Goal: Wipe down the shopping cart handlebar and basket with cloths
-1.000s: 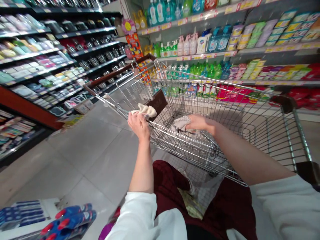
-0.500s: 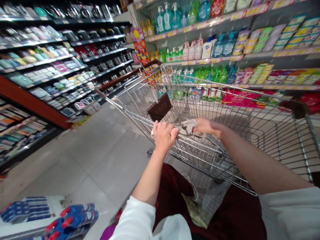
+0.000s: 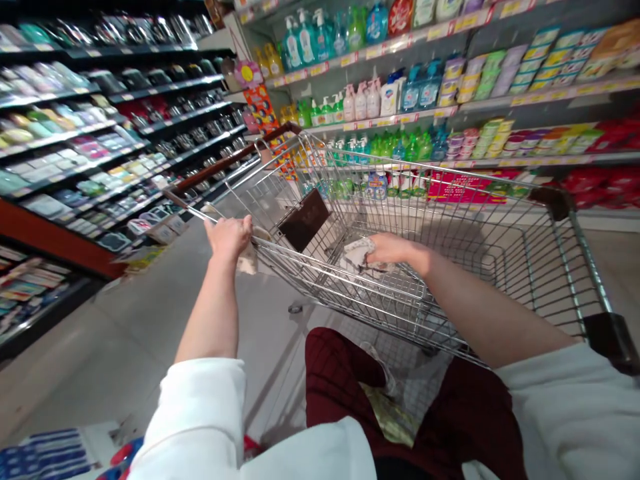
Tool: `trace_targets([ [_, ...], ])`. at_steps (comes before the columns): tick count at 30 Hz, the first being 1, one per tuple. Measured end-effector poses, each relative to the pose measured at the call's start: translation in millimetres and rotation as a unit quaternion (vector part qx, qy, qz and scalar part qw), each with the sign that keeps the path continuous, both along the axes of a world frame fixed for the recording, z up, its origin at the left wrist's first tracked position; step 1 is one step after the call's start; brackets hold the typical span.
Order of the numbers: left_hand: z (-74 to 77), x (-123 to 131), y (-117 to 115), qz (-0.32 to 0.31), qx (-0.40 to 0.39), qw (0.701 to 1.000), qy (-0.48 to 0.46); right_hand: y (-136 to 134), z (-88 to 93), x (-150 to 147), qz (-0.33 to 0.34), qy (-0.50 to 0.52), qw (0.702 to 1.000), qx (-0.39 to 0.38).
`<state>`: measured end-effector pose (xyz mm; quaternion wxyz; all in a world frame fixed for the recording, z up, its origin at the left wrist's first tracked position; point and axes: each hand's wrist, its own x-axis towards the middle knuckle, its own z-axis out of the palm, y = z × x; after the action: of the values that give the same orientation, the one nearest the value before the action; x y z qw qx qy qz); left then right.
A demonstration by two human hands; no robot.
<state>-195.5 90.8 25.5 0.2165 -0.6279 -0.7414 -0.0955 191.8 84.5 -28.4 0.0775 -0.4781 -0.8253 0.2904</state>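
Note:
A metal shopping cart stands lengthwise before me, its wire basket bare inside. My left hand is closed around the near top rail, left of centre, with a pale cloth pressed between palm and rail and hanging below it. Inside the basket, just beyond the near rail, my right hand grips a whitish patterned cloth. Its fingertips are partly hidden by that cloth. A brown panel sits on the cart's child-seat end, between the two hands and farther off.
Shelves of pump bottles and stacked tubs line the wall behind the cart. Cookware shelves run along the left. A low display with blue-and-white packs stands at bottom left. Grey floor tiles lie between.
My left hand has slid left along the near rail with its cloth, away from my right hand. The right hand stays in the basket with its cloth. The view has shifted slightly right.

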Motion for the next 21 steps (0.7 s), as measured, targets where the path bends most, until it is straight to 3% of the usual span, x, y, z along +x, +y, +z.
trace_targets([
  [4,1.0,15,0,0.012,-0.031,0.999,-0.011,4,-1.9,1,-0.004,0.001,1.0,-0.009],
  [7,-5.2,45,-17,-0.021,-0.047,0.998,-0.041,7,-3.7,3,-0.015,0.002,1.0,-0.006],
  [10,-19.5,100,-50,-0.153,-0.028,0.987,-0.03,8,-3.4,4,-0.025,-0.009,1.0,0.002],
  [14,-45.7,186,-101,-0.302,0.006,0.951,-0.069,7,-3.2,4,-0.025,-0.035,0.999,0.017],
  [16,-55.5,215,-117,-0.371,0.015,0.925,-0.086,7,-3.6,5,-0.031,-0.053,0.998,0.024],
  [18,-61.6,225,-123,-0.427,0.016,0.9,-0.087,6,-3.8,6,-0.036,-0.06,0.997,0.027],
  [21,-68.4,203,-116,-0.437,0.025,0.895,-0.083,6,-2.0,7,-0.038,-0.045,0.998,0.019],
])
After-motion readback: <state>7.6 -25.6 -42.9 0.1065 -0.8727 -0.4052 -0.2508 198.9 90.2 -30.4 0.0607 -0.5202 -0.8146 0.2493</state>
